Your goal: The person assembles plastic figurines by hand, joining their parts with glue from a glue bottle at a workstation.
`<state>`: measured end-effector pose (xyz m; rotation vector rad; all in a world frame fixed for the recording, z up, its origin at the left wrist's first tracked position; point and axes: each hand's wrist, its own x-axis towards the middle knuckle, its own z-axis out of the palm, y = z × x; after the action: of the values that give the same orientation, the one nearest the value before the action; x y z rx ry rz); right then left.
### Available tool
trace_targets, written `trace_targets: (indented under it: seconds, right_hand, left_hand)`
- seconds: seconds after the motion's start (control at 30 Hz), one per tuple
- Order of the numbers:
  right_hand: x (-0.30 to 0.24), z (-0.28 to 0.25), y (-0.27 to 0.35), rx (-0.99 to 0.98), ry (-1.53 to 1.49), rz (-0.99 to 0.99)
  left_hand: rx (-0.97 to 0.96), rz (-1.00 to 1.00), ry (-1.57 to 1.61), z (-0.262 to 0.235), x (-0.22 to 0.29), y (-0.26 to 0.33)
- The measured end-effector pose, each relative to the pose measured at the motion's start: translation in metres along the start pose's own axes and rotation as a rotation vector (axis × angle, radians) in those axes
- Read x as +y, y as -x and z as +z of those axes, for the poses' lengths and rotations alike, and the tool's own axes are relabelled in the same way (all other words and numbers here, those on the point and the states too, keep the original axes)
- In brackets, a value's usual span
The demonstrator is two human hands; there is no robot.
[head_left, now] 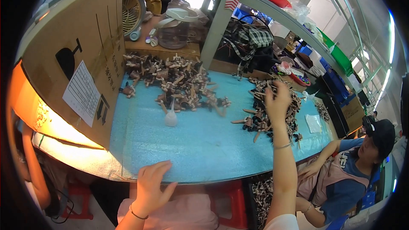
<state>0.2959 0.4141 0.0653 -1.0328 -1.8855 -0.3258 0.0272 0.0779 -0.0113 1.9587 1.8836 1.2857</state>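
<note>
My left hand (153,186) is at the near edge of the blue-topped table, thumb and fingers apart, with nothing in it. Stretched out over the right-hand heap of small brown, black and tan plastic figures (258,121) is my right hand (280,101). Its fingers are curled in toward the thumb; whatever they may pinch blends into the heap behind. A second, wider heap of similar figures (181,81) lies at the back, left of centre. In front of that heap stands a small whitish squeeze bottle (171,118) with a thin pointed tip.
A tall cardboard box panel (76,59) walls off the left side. A metal post (223,21) rises at the table's back, near a fan (133,12). A clear plastic packet (314,124) lies on the right. A co-worker in a dark cap (347,166) sits at the right.
</note>
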Motion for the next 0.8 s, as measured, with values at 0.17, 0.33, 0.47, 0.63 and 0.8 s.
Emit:
trace_targets:
  seconds: [0.17,0.33,0.47,0.63,0.8]
  right_hand:
    - [-0.052,0.053,0.042,-0.479,-0.072,-0.318]
    - [-0.062,0.049,0.039,-0.689,-0.069,-0.169]
    - [-0.065,0.017,0.045,-0.365,-0.190,-0.047]
    - [-0.165,-0.039,0.058,-0.761,-0.769,-0.216]
    - [-0.224,-0.036,0.087,-1.032,-1.076,-0.117]
  left_hand:
    - [-0.015,0.013,-0.007,-0.002,0.001,0.000]
    - [-0.040,0.036,0.039,-0.007,-0.007,0.010]
    - [0.005,0.036,0.041,-0.005,-0.003,0.010]
    - [0.117,-0.037,0.175,-0.005,0.002,0.000]
    - [0.158,0.085,0.206,-0.010,0.001,-0.001]
